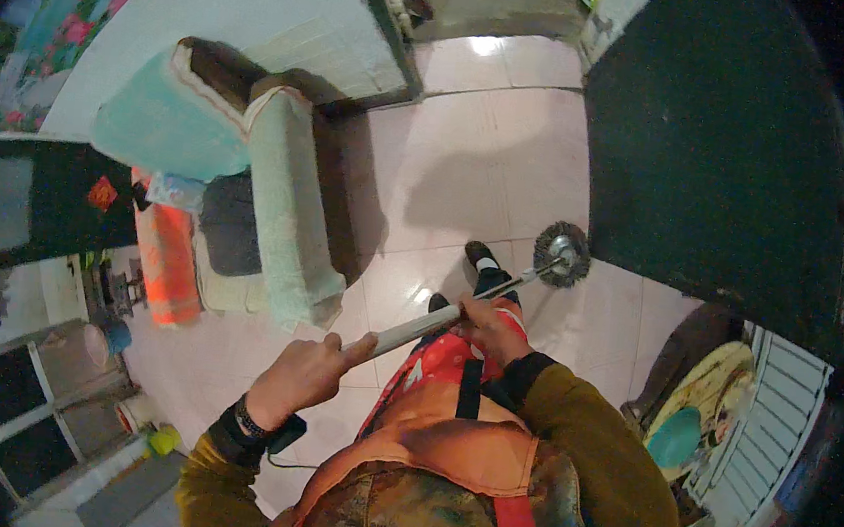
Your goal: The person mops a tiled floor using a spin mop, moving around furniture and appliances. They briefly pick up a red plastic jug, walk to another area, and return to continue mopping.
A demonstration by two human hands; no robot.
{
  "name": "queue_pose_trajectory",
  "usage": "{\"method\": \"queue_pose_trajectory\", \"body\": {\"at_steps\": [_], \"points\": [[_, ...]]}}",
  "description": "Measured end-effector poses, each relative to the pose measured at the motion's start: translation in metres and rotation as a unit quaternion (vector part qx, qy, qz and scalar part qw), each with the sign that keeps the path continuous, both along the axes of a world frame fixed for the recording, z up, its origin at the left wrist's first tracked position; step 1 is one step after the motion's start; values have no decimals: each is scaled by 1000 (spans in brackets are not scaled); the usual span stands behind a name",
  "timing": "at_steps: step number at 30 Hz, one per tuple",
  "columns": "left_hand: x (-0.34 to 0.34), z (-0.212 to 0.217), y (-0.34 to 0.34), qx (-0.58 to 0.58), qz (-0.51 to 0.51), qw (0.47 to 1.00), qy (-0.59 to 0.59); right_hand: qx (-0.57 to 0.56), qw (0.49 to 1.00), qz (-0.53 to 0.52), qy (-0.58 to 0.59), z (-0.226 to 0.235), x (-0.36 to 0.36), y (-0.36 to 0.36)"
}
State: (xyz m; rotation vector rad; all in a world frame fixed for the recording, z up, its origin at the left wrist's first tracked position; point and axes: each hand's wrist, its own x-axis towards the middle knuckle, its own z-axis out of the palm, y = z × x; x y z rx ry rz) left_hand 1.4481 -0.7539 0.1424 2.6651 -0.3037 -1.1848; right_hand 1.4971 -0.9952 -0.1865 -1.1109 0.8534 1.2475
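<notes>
Both my hands grip the pale handle of a spin mop, which slants across my front. Its round head with dark grey strands rests on the pink tiled floor, beside the base of a dark green door. My left hand is closed around the upper end, with a dark band on the wrist. Farther down the handle, my right hand is closed around it near my thigh. My dark shoes stand close to the mop's shaft.
The dark green door stands along the right. On the left sits an armchair with a pale green cover, beside an orange cloth. A round table bears a teal bowl at lower right. A doorway opens ahead.
</notes>
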Motion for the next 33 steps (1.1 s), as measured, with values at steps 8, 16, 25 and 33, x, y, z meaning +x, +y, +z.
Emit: {"method": "queue_pose_trajectory", "body": {"at_steps": [8, 16, 25, 33], "points": [[-137, 44, 3, 116, 240, 963, 30, 160, 964, 209, 41, 31, -45, 92], [-255, 80, -73, 63, 575, 813, 65, 218, 864, 454, 24, 77, -128, 171], [-173, 26, -61, -95, 456, 884, 34, 57, 957, 251, -135, 17, -52, 120], [12, -98, -80, -169, 275, 945, -54, -185, 943, 157, -230, -97, 172, -10]]}}
